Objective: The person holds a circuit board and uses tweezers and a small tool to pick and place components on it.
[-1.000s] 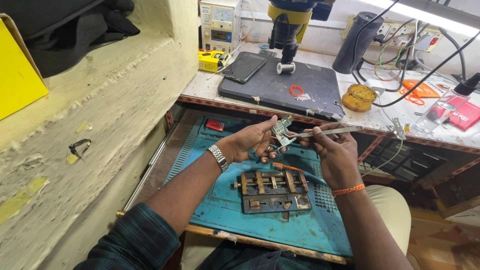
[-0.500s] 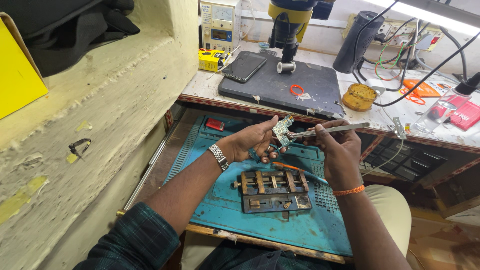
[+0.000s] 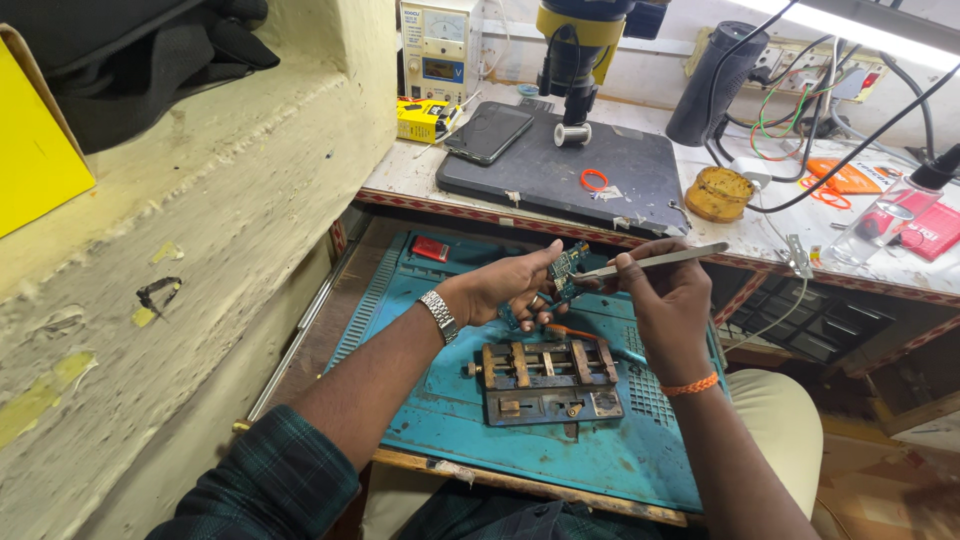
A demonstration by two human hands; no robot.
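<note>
Hands barely shift: left hand (image 3: pixel 510 285) keeps pinching circuit board (image 3: pixel 566 268), right hand (image 3: pixel 665 295) keeps tweezers (image 3: pixel 665 259) gripped against it.

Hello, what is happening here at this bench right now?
A person sits at a repair bench. The left hand holds a small green circuit board up over a blue work mat. The right hand holds metal tweezers with the tips at the board. A metal board-holding jig lies on the mat below the hands. A phone rests on the dark pad under the microscope.
</note>
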